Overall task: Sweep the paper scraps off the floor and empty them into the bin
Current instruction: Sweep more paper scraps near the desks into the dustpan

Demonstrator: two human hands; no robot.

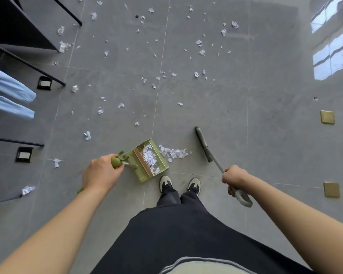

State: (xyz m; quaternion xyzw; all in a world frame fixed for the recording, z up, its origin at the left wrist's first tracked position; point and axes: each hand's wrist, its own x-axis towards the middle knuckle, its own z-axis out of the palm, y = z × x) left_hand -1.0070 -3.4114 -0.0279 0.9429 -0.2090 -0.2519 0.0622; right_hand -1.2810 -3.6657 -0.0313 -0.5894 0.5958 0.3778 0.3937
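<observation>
Sweeping scraps into the dustpan
My left hand point(99, 173) grips the dustpan point(150, 161) handle, my right hand point(235, 177) the broom point(203, 144); the scraps point(173, 153) are light and flutter easily.

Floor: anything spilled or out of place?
Yes. Torn paper scraps litter the grey floor; a small heap sits just outside the green dustpan's mouth, short of the broom.

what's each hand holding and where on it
The left hand holds the green plastic dustpan by its handle's top end; the right hand holds the grey broom near its handle's end.
</observation>
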